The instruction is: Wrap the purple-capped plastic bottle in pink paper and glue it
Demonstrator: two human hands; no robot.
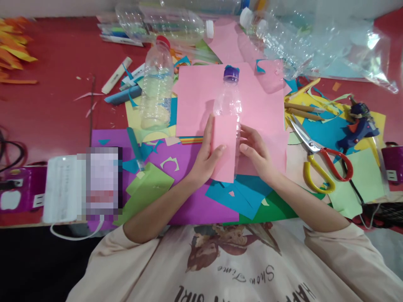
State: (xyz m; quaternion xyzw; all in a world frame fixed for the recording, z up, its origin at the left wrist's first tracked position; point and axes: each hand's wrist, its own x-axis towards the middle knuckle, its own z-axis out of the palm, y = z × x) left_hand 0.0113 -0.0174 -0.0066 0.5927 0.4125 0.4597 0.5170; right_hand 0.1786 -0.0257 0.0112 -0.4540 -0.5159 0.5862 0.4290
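A clear plastic bottle [228,97] with a purple cap [231,74] lies in front of me, its neck pointing away. A strip of pink paper [225,151] covers much of its body. My left hand [209,157] presses the paper against the bottle, thumb on top and fingers along the left side. On the right side, my right hand [255,151] has its fingers curved against the bottle's edge, with thumb and forefinger apart. Beneath the bottle lies a large pink sheet [198,96].
Scissors [315,147] with red and yellow handles and a blue glue gun [359,130] lie to the right. A red-capped bottle [157,84] is at the left. More bottles [170,27] line the back. Purple paper [189,167], green scraps [149,180] and a phone [103,180] are nearer me.
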